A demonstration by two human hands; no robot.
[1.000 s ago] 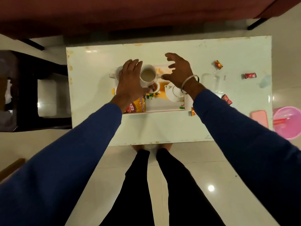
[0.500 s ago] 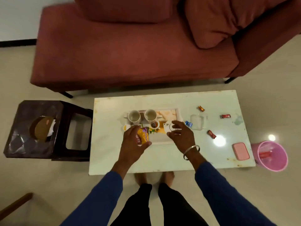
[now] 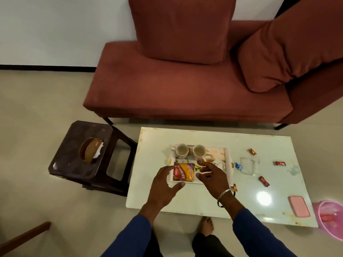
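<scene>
Packet (image 3: pixel 183 172) between left grip (image 3: pixel 164 184) and right grip (image 3: pixel 213 179)

On the surface (image 3: pixel 204 200): one tray (image 3: pixel 228 160), two cups (image 3: pixel 182 151), one snack packet (image 3: pixel 184 172), five wrapped candies (image 3: pixel 264 181), one pink phone (image 3: pixel 299 208). One stool (image 3: pixel 78 164) left of frame, one pink bin (image 3: pixel 330 217) at the lower right.

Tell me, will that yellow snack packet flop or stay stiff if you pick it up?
Probably floppy: the snack packet looks like a thin foil bag lying on the tray. So flat a pouch is likely light. Its shiny skin may be slippery.
</scene>
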